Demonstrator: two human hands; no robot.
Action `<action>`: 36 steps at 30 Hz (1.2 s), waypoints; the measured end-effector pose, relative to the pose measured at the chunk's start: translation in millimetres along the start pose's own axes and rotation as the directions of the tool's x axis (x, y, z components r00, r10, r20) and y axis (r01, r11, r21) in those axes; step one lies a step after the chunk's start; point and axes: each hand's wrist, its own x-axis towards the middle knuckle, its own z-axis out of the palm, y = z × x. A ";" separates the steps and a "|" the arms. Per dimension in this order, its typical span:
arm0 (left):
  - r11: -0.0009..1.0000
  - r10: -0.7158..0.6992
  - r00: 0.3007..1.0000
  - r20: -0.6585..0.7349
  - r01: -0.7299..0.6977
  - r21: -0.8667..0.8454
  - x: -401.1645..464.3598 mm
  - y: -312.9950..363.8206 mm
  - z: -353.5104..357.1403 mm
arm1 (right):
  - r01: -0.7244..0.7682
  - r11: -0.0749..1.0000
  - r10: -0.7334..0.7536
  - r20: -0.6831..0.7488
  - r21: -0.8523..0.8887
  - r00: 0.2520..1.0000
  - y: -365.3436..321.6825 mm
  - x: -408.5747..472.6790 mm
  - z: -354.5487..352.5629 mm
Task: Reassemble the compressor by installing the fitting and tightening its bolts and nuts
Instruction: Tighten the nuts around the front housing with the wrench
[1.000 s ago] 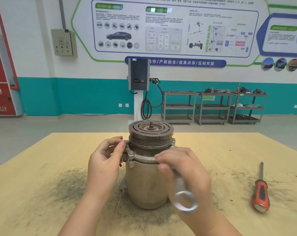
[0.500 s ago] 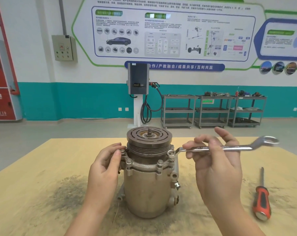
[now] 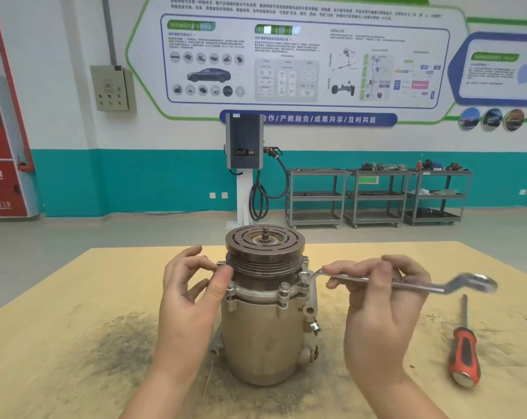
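At the middle of the bench (image 3: pixel 74 297) the compressor (image 3: pixel 265 328) stood upright on its base, pulley face up, with its bolted flange ring just below the pulley grooves. To the compressor's right, the right hand (image 3: pixel 380 300) held a wrench (image 3: pixel 407 284), fingers curled round the middle of the shank; this grip was clamped on the tool. The wrench's long axis ran nearly level, straight out from the compressor, its near end at the flange bolt (image 3: pixel 304 276) on the compressor's right shoulder and its ring end, blurred, pointing away. Whether the near end was fully seated on the bolt head could not be told. To the compressor's left, the left hand (image 3: pixel 192 294) had thumb and forefinger pinched on a small fastener (image 3: pixel 220 264) at the flange's left edge, the other fingers spread loose. A screwdriver (image 3: pixel 464 355) lay on the bench well apart, further right of the compressor. Judgement: the bolt lay directly off the wrench's near tip, the right hand being the nearer to it; the coming move would depend on swinging the shank about that bolt while the left hand steadied the opposite side.
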 end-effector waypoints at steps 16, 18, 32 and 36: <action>0.999 -0.017 0.997 0.070 0.014 0.047 -5.3 2.0 -0.1 | 0.111 0.989 -0.094 0.158 -0.099 0.983 -23.9 -1.0 8.7; 0.999 -0.015 0.997 0.076 0.011 0.052 -5.3 1.9 0.7 | -0.074 0.997 0.076 0.055 -0.034 0.996 -23.8 6.2 6.7; 0.826 0.349 0.937 0.031 -0.323 0.461 -41.4 13.5 59.2 | -0.498 0.805 0.540 -0.050 0.321 0.840 -7.0 21.7 -4.5; 0.829 0.356 0.934 -0.024 -0.304 0.470 -38.5 8.3 63.1 | -0.544 0.767 0.584 -0.019 0.340 0.812 -2.0 23.6 -8.5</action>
